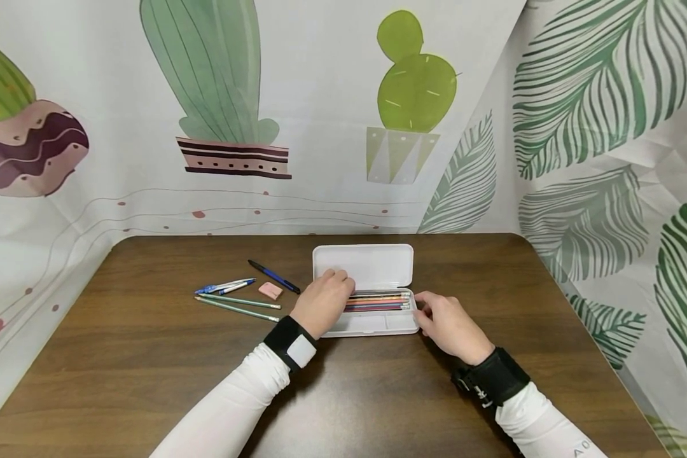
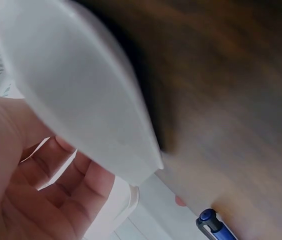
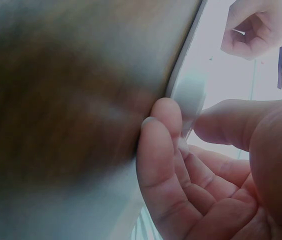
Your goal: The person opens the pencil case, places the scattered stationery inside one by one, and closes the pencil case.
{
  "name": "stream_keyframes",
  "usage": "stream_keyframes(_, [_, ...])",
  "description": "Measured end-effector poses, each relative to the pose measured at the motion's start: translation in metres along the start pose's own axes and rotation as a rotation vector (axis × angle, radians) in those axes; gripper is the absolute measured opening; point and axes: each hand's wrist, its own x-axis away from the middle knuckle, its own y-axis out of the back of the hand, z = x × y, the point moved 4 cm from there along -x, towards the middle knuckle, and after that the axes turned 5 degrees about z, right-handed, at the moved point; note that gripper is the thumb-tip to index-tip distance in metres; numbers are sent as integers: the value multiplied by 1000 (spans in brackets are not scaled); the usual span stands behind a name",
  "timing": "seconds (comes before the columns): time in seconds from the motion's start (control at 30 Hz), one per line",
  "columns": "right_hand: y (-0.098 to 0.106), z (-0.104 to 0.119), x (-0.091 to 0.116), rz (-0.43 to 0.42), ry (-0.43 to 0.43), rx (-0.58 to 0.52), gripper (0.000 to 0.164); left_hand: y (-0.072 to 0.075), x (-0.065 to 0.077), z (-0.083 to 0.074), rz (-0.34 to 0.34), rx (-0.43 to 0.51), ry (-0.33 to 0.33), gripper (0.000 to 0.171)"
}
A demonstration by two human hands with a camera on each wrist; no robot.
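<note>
The open pencil case (image 1: 352, 327) lay on the table (image 1: 378, 394), its right end pinched by the right hand (image 1: 455, 327); the left hand (image 1: 325, 302)'s grip could not be determined. Pencils (image 1: 378, 301) could have been spilled by tilting.

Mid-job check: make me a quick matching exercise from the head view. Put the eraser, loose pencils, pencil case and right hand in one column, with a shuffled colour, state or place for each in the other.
Column one
1. eraser
2. loose pencils
3. pencil case
4. right hand

Column two
A. open, its lid raised
B. pink
C. at the right end of an open container
D. green

Right pairs: 1-B, 2-D, 3-A, 4-C
</note>
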Motion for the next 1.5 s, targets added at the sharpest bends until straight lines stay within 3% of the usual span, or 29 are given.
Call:
stream_keyframes(0.67, [1,0,0,2,-1,-2,31,6,4,-1,32,7,18,17])
stream_keyframes(1.1, [1,1,0,3,-2,1,31,19,15,2,-16,0,-16,20])
stream_keyframes(1.5, [0,1,0,5,-4,1,31,47,34,4,-61,3,-23,30])
